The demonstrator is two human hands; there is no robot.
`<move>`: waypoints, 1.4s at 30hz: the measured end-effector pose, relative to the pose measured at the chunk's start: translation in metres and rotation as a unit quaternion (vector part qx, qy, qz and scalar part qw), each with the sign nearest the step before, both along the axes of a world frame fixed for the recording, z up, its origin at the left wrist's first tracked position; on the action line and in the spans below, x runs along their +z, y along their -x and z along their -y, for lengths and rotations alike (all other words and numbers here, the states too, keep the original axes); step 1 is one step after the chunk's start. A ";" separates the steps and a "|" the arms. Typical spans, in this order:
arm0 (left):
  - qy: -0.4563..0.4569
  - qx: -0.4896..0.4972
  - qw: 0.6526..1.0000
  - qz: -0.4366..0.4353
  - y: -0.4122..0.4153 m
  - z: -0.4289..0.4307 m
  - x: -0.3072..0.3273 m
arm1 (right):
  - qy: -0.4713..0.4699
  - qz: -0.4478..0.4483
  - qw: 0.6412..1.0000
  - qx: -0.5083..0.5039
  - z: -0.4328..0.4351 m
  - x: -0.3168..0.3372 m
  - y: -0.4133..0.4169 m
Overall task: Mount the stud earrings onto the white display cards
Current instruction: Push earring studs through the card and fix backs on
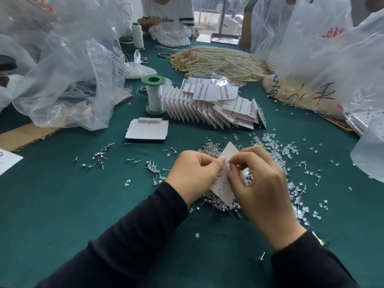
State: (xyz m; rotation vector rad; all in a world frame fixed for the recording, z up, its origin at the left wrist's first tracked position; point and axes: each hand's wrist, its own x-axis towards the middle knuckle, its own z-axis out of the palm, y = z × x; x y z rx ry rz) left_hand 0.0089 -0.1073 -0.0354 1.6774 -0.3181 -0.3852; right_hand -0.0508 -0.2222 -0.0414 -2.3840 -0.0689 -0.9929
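A white display card [223,191] is held tilted above a heap of silver stud earrings [220,205] on the green table. My left hand [195,173] pinches the card's left edge. My right hand [259,183] covers the card's right side, its thumb and forefinger pinched at a stud post at the card's middle; the small piece between them is hidden. Clear earring backs [291,150] lie scattered to the right. Loose studs [99,156] are spread to the left.
A fanned row of filled cards [209,111] lies beyond the heap, with a stack of blank cards [146,129] and a green-capped thread spool [154,94] to its left. Pearl strands [218,61], large plastic bags [68,65] and other people sit further back.
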 end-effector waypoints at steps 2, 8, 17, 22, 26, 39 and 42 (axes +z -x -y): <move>-0.021 -0.033 0.999 0.021 0.001 -0.002 0.000 | -0.001 0.001 1.000 0.000 0.000 0.000 0.000; -0.101 0.006 0.976 0.193 0.006 -0.004 0.006 | -0.039 -0.001 0.999 0.008 0.001 0.001 0.001; -0.105 0.016 0.956 0.272 0.007 -0.004 0.005 | -0.044 -0.016 0.999 0.016 -0.002 0.001 0.003; -0.101 0.016 0.954 0.283 0.008 -0.005 0.006 | -0.043 -0.028 0.999 0.019 -0.002 0.002 0.003; -0.099 0.021 0.951 0.293 0.007 -0.005 0.006 | -0.041 -0.024 0.999 0.024 -0.003 0.003 0.002; -0.075 -0.053 0.983 0.162 -0.009 -0.021 0.022 | -0.076 0.034 0.997 0.003 -0.003 0.003 0.001; -0.236 0.036 0.943 0.231 -0.036 -0.053 0.027 | -0.119 0.039 0.992 0.009 0.000 0.006 0.003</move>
